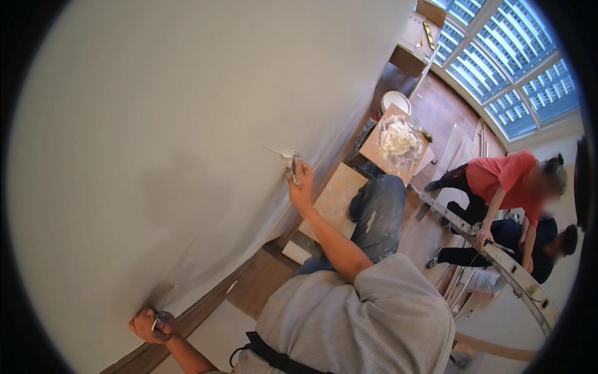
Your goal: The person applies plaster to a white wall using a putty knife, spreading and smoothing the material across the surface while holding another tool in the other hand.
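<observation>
Before me is a pale wall (156, 93). My right hand (301, 182) is raised close to it and pinches a small putty knife (294, 163). White putty sits on the knife's blade, and a thin white streak (272, 149) runs over the wall beside it. Lower and to the left, my left hand (151, 326) is closed around a second tool near the wall. A flat brownish blade (163, 292) seems to belong to that tool, which looks like a scraper; the fingers hide most of its handle.
A board (372, 149) beyond my knee carries a heap of white putty (398, 138). Behind it stands a white bucket (395, 101); a yellow level (428, 35) lies farther off by the windows. At right, two people (503, 181) bend over a long metal ladder (511, 268).
</observation>
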A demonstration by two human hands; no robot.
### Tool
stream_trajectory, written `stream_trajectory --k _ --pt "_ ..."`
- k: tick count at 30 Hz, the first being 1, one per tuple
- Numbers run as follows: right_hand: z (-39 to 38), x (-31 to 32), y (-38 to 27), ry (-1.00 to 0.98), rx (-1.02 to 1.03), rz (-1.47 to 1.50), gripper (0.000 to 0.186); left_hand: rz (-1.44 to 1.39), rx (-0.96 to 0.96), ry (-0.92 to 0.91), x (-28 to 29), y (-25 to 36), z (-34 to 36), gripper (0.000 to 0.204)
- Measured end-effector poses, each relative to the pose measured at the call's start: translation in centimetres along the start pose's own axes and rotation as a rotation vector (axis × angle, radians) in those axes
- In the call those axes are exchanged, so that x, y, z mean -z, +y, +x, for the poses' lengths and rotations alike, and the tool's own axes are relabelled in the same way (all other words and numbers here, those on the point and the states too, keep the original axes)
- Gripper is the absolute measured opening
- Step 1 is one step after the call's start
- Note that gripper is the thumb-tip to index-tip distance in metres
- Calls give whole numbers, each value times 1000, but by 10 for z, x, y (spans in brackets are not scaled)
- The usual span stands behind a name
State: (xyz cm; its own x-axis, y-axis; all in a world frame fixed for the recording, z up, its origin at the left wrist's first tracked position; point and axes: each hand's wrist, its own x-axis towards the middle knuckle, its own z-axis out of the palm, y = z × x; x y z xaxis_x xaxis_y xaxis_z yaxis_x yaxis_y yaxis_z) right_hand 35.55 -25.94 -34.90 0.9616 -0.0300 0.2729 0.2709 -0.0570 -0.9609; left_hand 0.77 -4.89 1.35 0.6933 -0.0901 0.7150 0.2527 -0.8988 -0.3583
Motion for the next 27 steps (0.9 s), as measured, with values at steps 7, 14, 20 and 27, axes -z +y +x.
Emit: stream_trajectory --k 7,14,20,27 --pt "-90 -32 14 -60 -623 11 45 15 -109 123 -15 -9 -2 21" --pt "-60 9 42 87 -1149 431 36 28 -47 94 -6 -5 -8 21" --pt "18 11 57 5 -1302 445 38 -54 -38 124 -11 -2 7 25" --pt "31 21 -73 -18 -725 490 50 -94 -20 199 -12 2 6 29"
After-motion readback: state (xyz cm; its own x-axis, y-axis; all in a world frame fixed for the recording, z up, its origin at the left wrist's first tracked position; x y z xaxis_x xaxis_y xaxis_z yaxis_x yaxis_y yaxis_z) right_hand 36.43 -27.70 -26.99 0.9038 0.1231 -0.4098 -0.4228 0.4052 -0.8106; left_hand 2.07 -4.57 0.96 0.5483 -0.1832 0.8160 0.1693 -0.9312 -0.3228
